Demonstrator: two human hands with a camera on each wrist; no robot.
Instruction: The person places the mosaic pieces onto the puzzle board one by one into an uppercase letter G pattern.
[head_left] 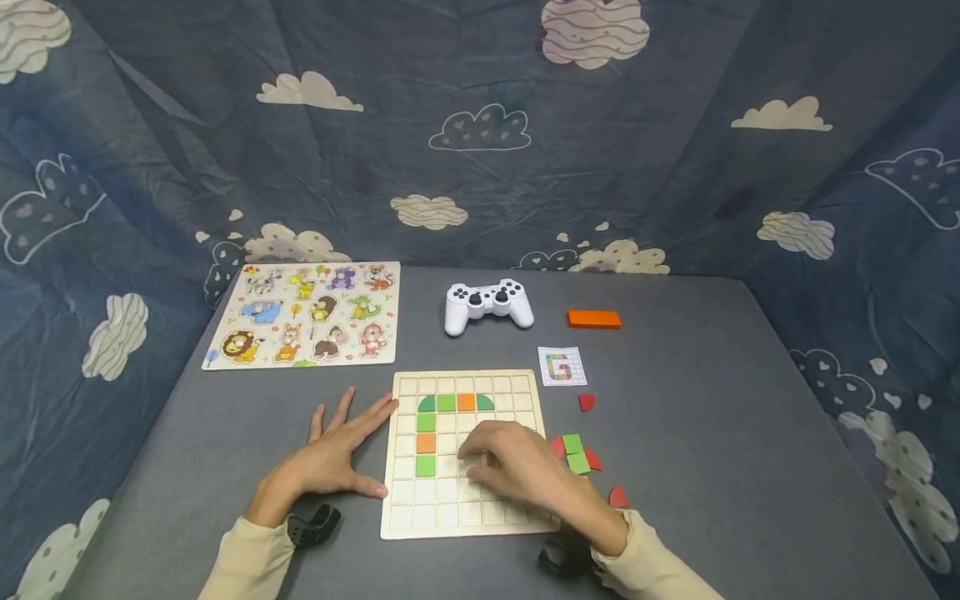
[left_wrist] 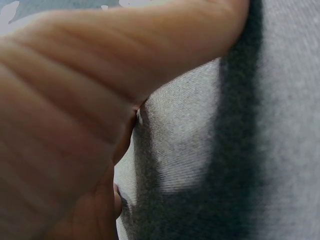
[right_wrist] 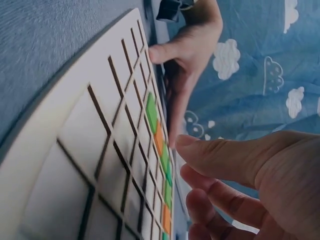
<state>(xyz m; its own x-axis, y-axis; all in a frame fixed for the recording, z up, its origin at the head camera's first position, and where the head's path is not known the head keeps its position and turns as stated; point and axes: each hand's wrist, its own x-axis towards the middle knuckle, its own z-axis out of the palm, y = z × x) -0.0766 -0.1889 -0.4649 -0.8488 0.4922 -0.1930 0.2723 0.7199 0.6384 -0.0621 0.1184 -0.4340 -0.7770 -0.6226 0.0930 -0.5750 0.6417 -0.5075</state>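
A wooden grid board (head_left: 405, 521) lies on the table. Green and orange squares with dark green rounded corner pieces (head_left: 485, 402) form a row near its top and a column down its left side. My left hand (head_left: 333, 454) has its fingers spread, with thumb and fingertips at the board's left edge. Over the middle of the board hovers my right hand (head_left: 517, 467), fingers loosely bent. In the right wrist view a gap shows between the right thumb (right_wrist: 220, 155) and fingers, and nothing is seen in it.
Right of the board lie loose green squares (head_left: 572, 443) and red rounded pieces (head_left: 618, 497), below a small pattern card (head_left: 562, 367). Farther back are an orange block (head_left: 594, 319), a white game controller (head_left: 489, 306) and an animal puzzle board (head_left: 300, 317) at left.
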